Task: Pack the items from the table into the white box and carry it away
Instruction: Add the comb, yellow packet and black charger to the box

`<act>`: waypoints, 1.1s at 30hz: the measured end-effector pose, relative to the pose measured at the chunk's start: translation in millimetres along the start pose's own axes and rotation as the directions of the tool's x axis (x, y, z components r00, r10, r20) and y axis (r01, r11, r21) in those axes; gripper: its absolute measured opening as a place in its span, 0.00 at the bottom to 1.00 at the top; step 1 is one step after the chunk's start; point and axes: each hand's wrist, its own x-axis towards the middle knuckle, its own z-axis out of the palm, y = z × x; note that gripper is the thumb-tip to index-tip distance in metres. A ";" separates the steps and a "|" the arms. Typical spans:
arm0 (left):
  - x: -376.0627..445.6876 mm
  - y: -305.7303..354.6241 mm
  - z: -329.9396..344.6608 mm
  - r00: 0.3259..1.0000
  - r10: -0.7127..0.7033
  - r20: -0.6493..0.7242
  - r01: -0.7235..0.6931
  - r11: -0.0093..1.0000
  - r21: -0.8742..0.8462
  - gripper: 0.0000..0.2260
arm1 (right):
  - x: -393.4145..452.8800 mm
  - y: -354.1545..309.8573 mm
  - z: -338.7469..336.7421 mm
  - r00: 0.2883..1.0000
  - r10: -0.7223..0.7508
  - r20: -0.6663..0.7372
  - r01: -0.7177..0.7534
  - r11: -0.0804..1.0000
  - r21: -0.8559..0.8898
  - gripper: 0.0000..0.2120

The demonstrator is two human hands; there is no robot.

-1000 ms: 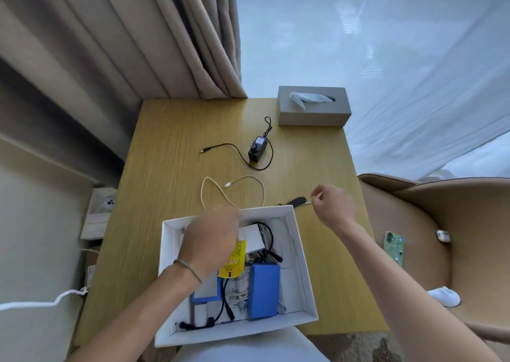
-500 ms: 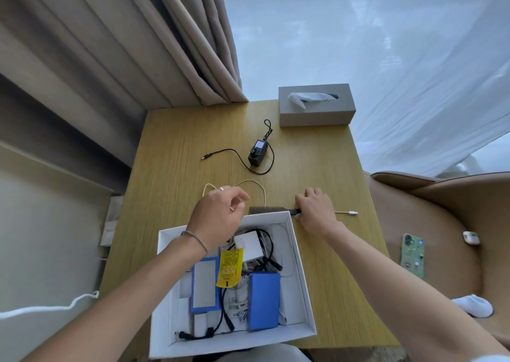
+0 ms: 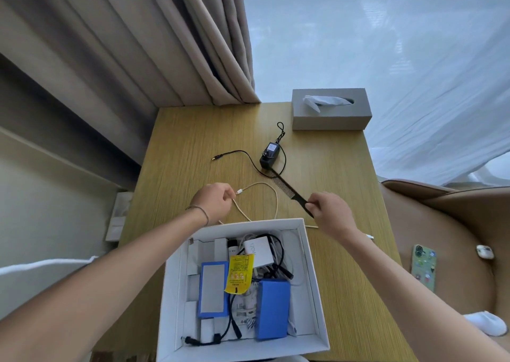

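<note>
The white box [image 3: 311, 265] sits at the table's near edge, holding blue packs, a white charger, a yellow packet and black cables. Just beyond it, my left hand [image 3: 215, 201] pinches the cream cable [image 3: 271, 193], which loops on the wooden table [image 3: 193, 146]. My right hand [image 3: 329, 210] grips the handle of a black comb [image 3: 287, 187], lifted off the table with its teeth pointing far-left. A black power adapter [image 3: 270, 155] with its cord lies farther back. A cotton swab [image 3: 311, 226] lies by the box's far right corner, partly under my right wrist.
A grey tissue box [image 3: 331, 116] stands at the table's far right corner. Curtains hang behind. A tan armchair [image 3: 455, 237] on the right holds a green phone [image 3: 423, 268] and an earbud case [image 3: 485, 252].
My right hand has picked the comb up off the table and turned it to point far-left. My left hand moved left and took hold of the cream cable.
</note>
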 end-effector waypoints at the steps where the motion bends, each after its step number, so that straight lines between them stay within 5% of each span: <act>1: 6.5 -3.6 1.9 1.000 -0.004 0.016 0.004 1.000 0.030 0.10 | -0.8 -6.8 -5.6 0.999 0.036 0.013 -0.037 0.996 0.080 0.08; 6: 32.9 -15.1 16.8 0.995 0.010 0.094 -0.030 0.977 0.213 0.17 | -8.7 -43.7 -42.3 0.989 0.092 0.115 -0.128 0.923 0.363 0.11; 12: 50.1 -22.6 41.2 0.963 0.205 0.176 -0.265 0.846 0.464 0.16 | -32.5 -86.7 -53.7 0.985 0.091 0.145 -0.143 0.904 0.403 0.10; 18: 58.4 -20.7 41.6 0.915 0.349 0.204 -0.402 0.734 0.547 0.08 | -63.4 -98.9 -55.9 0.966 0.076 0.249 -0.156 0.934 0.321 0.09; 21: 64.5 -24.3 43.8 0.838 0.420 0.348 -0.539 0.532 0.654 0.09 | -75.6 -100.2 -59.6 0.955 0.064 0.288 -0.147 0.950 0.276 0.08; 25: 73.3 -21.8 44.0 0.760 0.495 0.420 -0.626 0.386 0.677 0.12 | -88.8 -102.5 -60.7 0.924 0.030 0.382 -0.095 0.984 0.153 0.06; 30: 71.5 -17.8 42.0 0.734 0.506 0.453 -0.651 0.331 0.683 0.11 | -101.5 -118.5 -29.5 0.897 -0.041 0.439 0.095 0.990 -0.102 0.05; 33: 67.4 -18.5 39.0 0.757 0.465 0.458 -0.641 0.394 0.659 0.09 | -105.5 -125.7 -8.0 0.892 -0.047 0.450 0.131 0.979 -0.157 0.06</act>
